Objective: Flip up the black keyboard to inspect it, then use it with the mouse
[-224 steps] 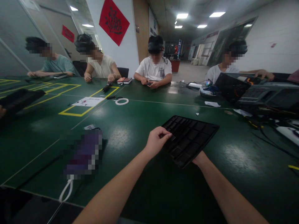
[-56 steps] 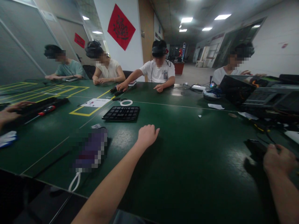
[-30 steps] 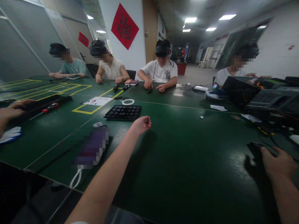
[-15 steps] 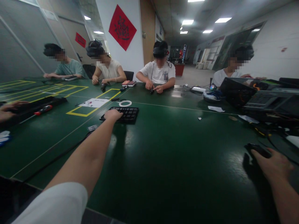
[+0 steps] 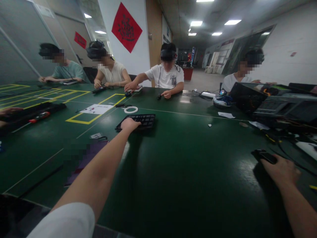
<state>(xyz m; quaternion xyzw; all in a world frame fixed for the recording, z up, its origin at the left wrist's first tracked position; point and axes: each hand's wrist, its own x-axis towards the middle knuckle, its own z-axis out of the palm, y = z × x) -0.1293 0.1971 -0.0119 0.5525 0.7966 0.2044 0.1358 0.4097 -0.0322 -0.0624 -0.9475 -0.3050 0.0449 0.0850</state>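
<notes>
Ahead of me on the dark green table, my left hand [image 5: 130, 124] is closed on the near left part of a black gridded tray [image 5: 148, 121]. The tray has rows of small square compartments, and the fingers under the hand are mostly hidden. Far to the right, my right hand [image 5: 284, 170] grips a small black flat-topped object [image 5: 267, 156] whose kind I cannot make out. A white ring [image 5: 131, 109], like a roll of tape, lies just behind the tray.
A purple flat item [image 5: 86, 162] lies under my left forearm. A printed sheet [image 5: 96, 109] sits inside yellow tape lines. Computer parts [image 5: 279, 104] and cables crowd the right side. Several people sit around the table; another person's hand [image 5: 11, 111] is at the far left.
My left hand has shifted the tray slightly right. The purple item now shows beside my forearm. My right hand still holds the black object. The person opposite has reached an arm sideways.
</notes>
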